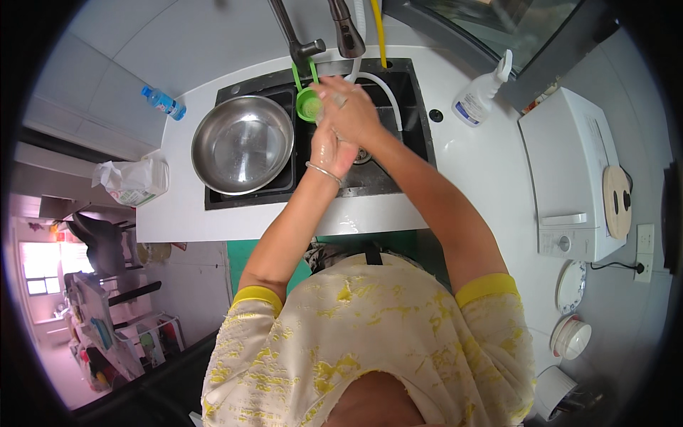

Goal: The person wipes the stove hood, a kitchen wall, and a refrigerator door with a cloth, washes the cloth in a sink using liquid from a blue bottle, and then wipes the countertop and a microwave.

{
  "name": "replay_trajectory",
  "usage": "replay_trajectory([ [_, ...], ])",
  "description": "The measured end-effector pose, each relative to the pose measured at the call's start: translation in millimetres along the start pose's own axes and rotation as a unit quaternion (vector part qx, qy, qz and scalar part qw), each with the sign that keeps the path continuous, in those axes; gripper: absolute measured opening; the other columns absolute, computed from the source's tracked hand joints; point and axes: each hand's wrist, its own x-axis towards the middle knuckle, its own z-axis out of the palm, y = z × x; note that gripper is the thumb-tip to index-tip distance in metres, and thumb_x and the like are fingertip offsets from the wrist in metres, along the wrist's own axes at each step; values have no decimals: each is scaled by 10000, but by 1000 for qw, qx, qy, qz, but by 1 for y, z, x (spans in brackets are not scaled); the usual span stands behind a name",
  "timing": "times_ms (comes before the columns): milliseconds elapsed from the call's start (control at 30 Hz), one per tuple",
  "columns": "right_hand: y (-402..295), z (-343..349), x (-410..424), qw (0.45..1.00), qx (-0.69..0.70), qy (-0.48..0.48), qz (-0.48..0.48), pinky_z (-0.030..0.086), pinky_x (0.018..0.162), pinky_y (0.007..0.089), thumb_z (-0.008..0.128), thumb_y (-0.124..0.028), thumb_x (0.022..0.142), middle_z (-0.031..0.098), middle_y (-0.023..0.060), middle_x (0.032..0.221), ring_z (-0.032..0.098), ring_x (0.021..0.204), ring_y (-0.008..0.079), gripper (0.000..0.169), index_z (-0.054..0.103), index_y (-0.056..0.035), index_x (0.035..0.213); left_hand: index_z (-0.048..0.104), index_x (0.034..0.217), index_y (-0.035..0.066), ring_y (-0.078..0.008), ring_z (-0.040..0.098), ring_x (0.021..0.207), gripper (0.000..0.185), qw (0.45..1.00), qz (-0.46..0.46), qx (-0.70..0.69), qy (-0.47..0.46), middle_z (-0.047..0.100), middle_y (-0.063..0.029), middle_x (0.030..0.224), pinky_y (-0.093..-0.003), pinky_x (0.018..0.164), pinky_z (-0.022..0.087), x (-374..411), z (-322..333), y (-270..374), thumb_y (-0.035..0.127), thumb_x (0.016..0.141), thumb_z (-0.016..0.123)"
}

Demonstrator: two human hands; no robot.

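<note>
My right hand [352,109] lies across my left hand [332,145] above the black sink [392,184]. Its fingers are stretched out and slightly blurred, with a ring on one of them. The left palm and wrist look wet, and a bangle [323,172] circles that wrist. Most of the left fingers are hidden under the right hand, and I see no object between the two. Just left of my fingers, a green strainer [308,105] hangs by its handles near the faucet base. A wide stainless steel pan [243,145] rests over the sink's left side.
A dark faucet [304,49] and pull-out spray head [348,40] rise behind the sink, beside a white hose [387,91]. A blue bottle [164,103] and tissue pack [133,181] stand left. Right are a spray bottle [477,99], microwave [568,171] and stacked bowls [571,337].
</note>
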Motion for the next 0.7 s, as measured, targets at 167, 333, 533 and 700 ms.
replay_trajectory([
  [167, 44, 12, -12, 994, 62, 76, 47, 362, 996, 424, 423, -362, 919, 442, 192, 1342, 471, 1186, 377, 425, 505, -180, 1294, 402, 1324, 143, -261, 435, 1226, 395, 997, -35, -60, 40, 471, -87, 1313, -429, 1032, 355, -7, 8, 4, 304, 963, 398],
  [333, -63, 7, -53, 995, 45, 18, -89, 252, 1054, 472, 422, -408, 909, 439, 170, 1352, 342, 1298, 336, 454, 515, -172, 1285, 385, 1341, 219, -257, 467, 1166, 447, 987, 81, 5, 136, 492, -54, 1259, -462, 981, 392, -3, -7, 17, 393, 933, 440],
  [533, 21, -3, 21, 968, 162, -59, 184, 348, 993, 399, 359, -506, 905, 576, 155, 1185, 499, 1157, 302, 540, 591, -100, 1176, 412, 1301, 89, -259, 439, 1213, 395, 997, -5, -4, 76, 444, -103, 1324, -415, 1048, 339, 1, 12, -20, 283, 957, 413],
  [700, 12, -19, -19, 970, 241, -23, 21, 381, 966, 417, 446, -393, 906, 558, 238, 1166, 517, 1126, 362, 490, 541, -18, 1207, 434, 1291, 95, -226, 500, 1147, 378, 983, 68, -27, 166, 490, -58, 1307, -413, 1022, 366, 15, 18, 1, 286, 973, 359],
])
